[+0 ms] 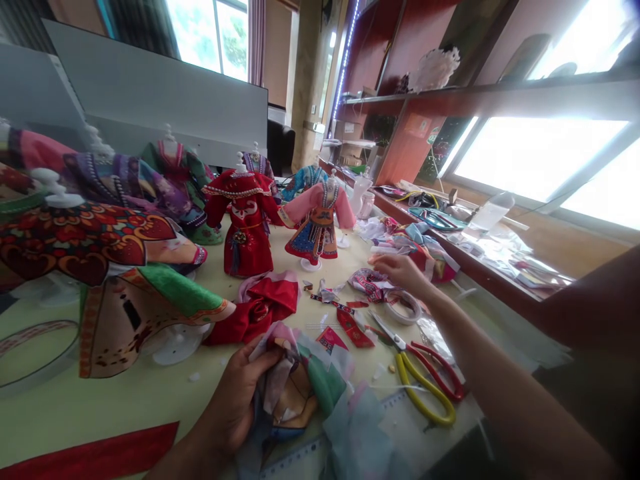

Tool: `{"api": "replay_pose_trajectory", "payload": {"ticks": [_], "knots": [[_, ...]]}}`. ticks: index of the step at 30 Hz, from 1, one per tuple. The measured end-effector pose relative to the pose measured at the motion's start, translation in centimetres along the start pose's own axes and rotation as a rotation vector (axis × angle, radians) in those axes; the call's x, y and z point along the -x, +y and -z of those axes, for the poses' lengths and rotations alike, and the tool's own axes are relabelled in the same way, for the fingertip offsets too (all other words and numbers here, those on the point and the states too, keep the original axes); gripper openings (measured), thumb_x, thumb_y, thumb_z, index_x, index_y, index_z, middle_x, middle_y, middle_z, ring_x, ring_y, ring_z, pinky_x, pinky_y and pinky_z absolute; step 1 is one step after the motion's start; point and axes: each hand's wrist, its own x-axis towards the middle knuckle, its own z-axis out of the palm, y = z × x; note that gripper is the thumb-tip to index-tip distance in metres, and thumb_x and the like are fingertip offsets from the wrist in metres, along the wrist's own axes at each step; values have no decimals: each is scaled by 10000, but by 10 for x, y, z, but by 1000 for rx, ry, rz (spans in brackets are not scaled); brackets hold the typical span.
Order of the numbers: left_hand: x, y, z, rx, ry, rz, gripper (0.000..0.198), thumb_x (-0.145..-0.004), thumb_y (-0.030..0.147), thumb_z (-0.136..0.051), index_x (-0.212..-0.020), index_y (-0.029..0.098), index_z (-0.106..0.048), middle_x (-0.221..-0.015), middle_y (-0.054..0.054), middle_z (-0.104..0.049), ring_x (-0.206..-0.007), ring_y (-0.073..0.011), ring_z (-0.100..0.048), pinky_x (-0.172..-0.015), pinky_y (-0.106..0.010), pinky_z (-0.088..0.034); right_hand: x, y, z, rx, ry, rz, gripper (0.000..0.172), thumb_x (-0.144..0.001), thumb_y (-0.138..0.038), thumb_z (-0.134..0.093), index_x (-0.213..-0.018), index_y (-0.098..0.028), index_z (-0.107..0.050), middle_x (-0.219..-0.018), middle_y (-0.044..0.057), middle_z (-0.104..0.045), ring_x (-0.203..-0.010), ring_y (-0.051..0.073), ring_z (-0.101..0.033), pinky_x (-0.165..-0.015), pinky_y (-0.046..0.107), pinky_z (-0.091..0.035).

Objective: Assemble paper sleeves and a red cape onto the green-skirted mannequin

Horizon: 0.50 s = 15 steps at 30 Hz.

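My left hand (240,393) grips a small cloth garment (295,387) in tan, green and pale pink, thumb pressed on top. Sheer pale blue fabric (360,433) lies beside it. Farther out, my right hand (397,272) reaches across the table with its fingers curled together. What those fingers hold, if anything, is too small to make out. Close to that hand are a patterned cloth strip (367,283), a roll of tape (404,307) and a heap of coloured fabric (415,243). Scissors (415,373) with one yellow and one red handle lie below my right forearm.
Small dressed mannequins stand at the back and left, among them a red dress (245,227) and a pink-sleeved one (320,223). Red cloth (260,307) and scraps (355,327) lie mid-table. A cluttered ledge (480,233) runs along the right.
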Motion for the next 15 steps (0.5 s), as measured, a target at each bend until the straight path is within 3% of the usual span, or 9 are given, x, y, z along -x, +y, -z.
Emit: {"api": "replay_pose_trajectory", "payload": {"ticks": [4,8,12,15], "knots": [[-1,-1,2,-12,-38,18,222,-552,227,-777,-714,158,-643,-617,0,-665,-585,-127,-603,-542,-183,-482,4,8,-25,217,-130,17,343,-659,-307,-779,-980,-229,-689,-993,52,-673,-959,254,-609,-809,338,-463],[-2,-1,2,0,-41,11,202,-576,209,-770,-723,160,-640,-639,11,-657,-598,-116,-602,-560,-177,-485,-6,18,-32,343,-153,-29,211,-880,-324,-591,-1027,-177,-625,-1056,52,-631,-910,184,-611,-802,363,-502],[-2,-1,1,15,-54,21,203,-574,202,-769,-728,163,-642,-627,19,-645,-582,-121,-602,-555,-191,-490,-24,20,-5,398,42,-100,255,-911,-321,-546,-1114,-171,-583,-1160,68,-584,-985,206,-591,-840,405,-499],[-3,-1,0,17,-30,10,201,-555,198,-771,-709,159,-647,-634,11,-656,-595,-128,-612,-557,-189,-493,-26,7,10,383,192,-107,329,-902,-287,-549,-1209,-172,-526,-1279,112,-507,-1143,270,-500,-953,499,-405]]}}
